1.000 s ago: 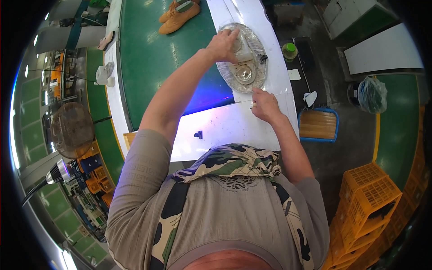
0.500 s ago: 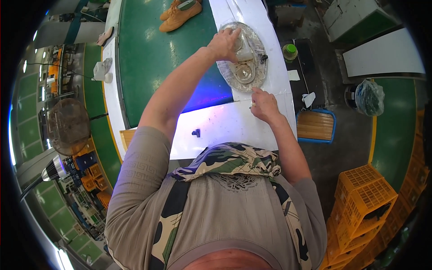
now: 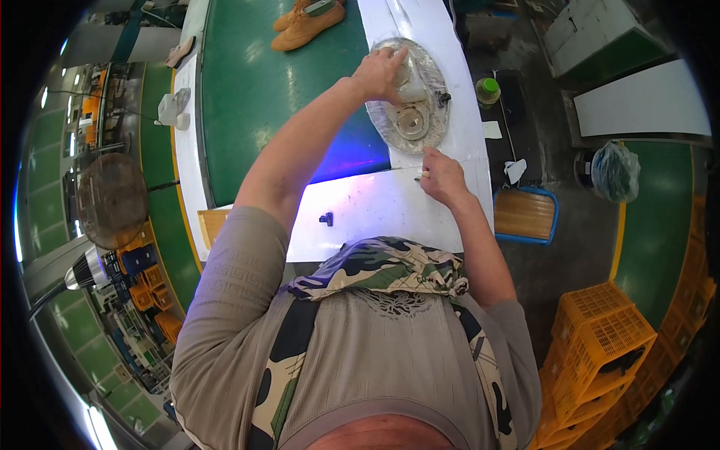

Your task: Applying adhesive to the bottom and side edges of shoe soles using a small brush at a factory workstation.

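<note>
An oval tray (image 3: 433, 140) wrapped in clear plastic lies at the far end of the white tabletop. On it are a whitish translucent container (image 3: 412, 91) and a round dish (image 3: 412, 122) with a brownish ring inside. My left hand (image 3: 380, 73) reaches over the tray with its fingers curled around the container, hiding part of it. Just off the tray's near edge, my right hand (image 3: 445, 178) is closed on a thin pale stick (image 3: 424, 175), mostly covered by the fingers. A small black clip-like piece (image 3: 443, 97) sits at the tray's right rim.
Tan shoes (image 3: 307, 26) stand on the green belt (image 3: 300, 97) left of the tray. A small dark piece (image 3: 326, 219) lies on the white surface near me. Right of the table are a green-capped jar (image 3: 487, 91), a wooden-seated stool (image 3: 525, 212) and stacked orange crates (image 3: 600, 330).
The view has shifted slightly. Both hands keep nearly the same places, and the round dish's inside now shows a clearer brownish ring.
</note>
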Tool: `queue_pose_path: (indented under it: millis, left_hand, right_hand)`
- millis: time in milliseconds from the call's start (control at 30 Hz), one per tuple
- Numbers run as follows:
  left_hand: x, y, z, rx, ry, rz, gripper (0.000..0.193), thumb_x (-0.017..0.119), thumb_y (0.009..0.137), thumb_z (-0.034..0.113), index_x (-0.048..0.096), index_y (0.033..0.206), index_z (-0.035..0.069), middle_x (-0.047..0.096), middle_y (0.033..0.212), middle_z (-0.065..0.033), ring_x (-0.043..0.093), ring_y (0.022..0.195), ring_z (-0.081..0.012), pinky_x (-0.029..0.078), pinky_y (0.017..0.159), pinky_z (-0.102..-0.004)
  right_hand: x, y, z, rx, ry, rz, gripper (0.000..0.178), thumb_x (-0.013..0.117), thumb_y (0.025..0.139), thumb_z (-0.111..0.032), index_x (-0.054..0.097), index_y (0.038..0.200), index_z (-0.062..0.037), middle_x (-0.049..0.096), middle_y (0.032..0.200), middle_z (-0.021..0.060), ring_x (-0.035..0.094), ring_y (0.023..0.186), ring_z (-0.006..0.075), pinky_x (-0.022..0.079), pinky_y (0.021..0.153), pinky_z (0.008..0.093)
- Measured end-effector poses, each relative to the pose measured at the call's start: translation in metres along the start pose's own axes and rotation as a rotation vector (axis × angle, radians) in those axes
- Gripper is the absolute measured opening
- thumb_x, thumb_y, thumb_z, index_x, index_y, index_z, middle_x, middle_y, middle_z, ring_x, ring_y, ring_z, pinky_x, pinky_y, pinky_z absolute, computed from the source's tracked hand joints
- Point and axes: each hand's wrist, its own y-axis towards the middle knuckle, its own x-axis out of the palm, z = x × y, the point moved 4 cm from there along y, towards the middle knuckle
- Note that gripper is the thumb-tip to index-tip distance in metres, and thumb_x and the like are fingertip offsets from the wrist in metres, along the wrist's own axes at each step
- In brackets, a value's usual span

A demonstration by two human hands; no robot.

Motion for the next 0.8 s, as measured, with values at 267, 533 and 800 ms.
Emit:
queue_pose_path:
  millis: [267, 533, 800]
  left_hand:
    - [-0.001, 0.000, -0.008, -0.014, -0.069, -0.036, 0.122, 0.091, 0.046, 0.040, 0.032, 0.147, 0.007, 0.049, 0.131, -0.0231, 0.048, 0.123, -0.0396, 0.042, 0.103, -0.0442]
    - [0.004, -0.015, -0.016, -0.042, -0.046, 0.034, 0.124, 0.091, 0.050, 0.044, 0.027, 0.149, 0.007, 0.043, 0.142, -0.0221, 0.045, 0.129, -0.0388, 0.039, 0.107, -0.0413]
    - [0.043, -0.148, -0.033, -0.340, -0.933, 0.503, 0.074, 0.080, 0.073, 0.033, 0.051, 0.133, 0.002, 0.060, 0.124, -0.0190, 0.059, 0.113, -0.0286, 0.048, 0.096, -0.0389]
  right_hand:
    - [-0.014, -0.016, -0.008, 0.116, 0.141, 0.029, 0.012, 0.068, 0.074, -0.013, 0.064, 0.080, -0.0035, 0.067, 0.098, 0.0160, 0.064, 0.083, 0.0355, 0.051, 0.074, 0.0428]
    - [-0.041, -0.023, -0.004, 0.129, 0.155, 0.239, 0.020, 0.074, 0.073, -0.018, 0.063, 0.082, -0.0040, 0.064, 0.082, 0.0137, 0.063, 0.075, 0.0329, 0.050, 0.070, 0.0412]
    - [-0.077, 0.007, -0.019, 0.035, 0.089, 0.334, 0.012, 0.065, 0.073, -0.013, 0.064, 0.081, -0.0034, 0.065, 0.081, 0.0160, 0.064, 0.075, 0.0341, 0.050, 0.069, 0.0413]
